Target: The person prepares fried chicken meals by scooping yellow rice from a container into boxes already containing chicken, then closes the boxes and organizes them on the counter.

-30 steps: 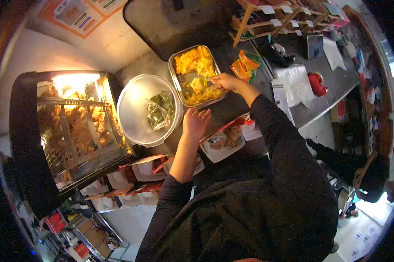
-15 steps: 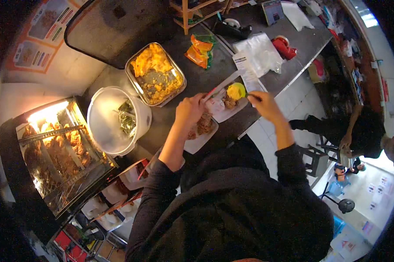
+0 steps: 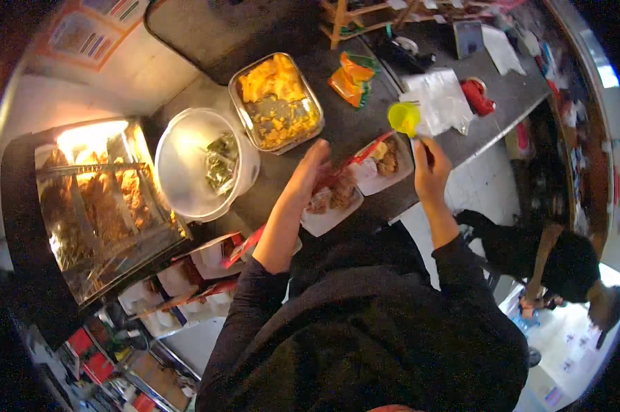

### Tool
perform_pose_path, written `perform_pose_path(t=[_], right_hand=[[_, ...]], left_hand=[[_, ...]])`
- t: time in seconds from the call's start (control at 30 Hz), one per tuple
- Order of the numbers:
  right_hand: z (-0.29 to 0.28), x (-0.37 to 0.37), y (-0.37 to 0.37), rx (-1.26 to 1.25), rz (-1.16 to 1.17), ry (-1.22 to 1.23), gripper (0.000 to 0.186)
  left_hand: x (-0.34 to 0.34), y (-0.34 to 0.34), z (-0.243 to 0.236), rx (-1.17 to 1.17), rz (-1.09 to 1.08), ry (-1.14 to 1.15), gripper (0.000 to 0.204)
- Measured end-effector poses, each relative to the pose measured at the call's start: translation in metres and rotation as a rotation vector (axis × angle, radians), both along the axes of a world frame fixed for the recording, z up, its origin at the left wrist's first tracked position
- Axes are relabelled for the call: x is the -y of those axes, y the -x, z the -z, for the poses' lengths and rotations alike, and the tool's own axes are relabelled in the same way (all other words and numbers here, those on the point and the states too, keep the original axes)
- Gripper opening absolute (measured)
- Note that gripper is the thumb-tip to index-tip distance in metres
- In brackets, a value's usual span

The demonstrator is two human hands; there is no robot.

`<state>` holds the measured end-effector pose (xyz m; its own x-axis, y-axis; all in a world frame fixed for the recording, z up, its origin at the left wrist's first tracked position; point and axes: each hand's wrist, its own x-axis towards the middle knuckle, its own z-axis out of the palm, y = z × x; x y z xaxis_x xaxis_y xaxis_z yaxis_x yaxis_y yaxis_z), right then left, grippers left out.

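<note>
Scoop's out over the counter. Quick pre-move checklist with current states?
1. Scoop secure in right hand: ok, gripped by its handle.
2. Scoop empty: cannot tell, its inside is not clear.
3. Right box open: ok, food shows inside.
4. Scoop over right box: not ok, it is out beyond the box's far edge.
5. Left hand free: cannot tell, it is blurred by the left box.
6. Yellow food left in tray: ok, at both ends.

Left fingers (image 3: pixel 319 151) blurred, contact unclear
</note>
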<state>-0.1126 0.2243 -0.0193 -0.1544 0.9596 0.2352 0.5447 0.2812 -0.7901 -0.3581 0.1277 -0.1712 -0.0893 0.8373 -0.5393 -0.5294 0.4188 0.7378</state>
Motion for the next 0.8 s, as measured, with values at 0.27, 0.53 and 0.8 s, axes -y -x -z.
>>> perform_pose_path(t=[0.27,0.53,0.8], right_hand=[[0.068,-0.08,0.205,0.67,-0.769,-0.568,0.016],[0.206,-0.056,0.277,1.21,-0.607,-1.053,0.018],[0.176,-0.058,0.278,1.038,-0.857,-0.499,0.012]], left_hand=[[-0.004,0.04,-0.009,0.452,-0.869,0.22,0.056],[-0.007,0.042,-0.012,0.62,-0.842,0.16,0.057],[-0.005,0.047,-0.016,0.624,-0.772,0.126,0.034]])
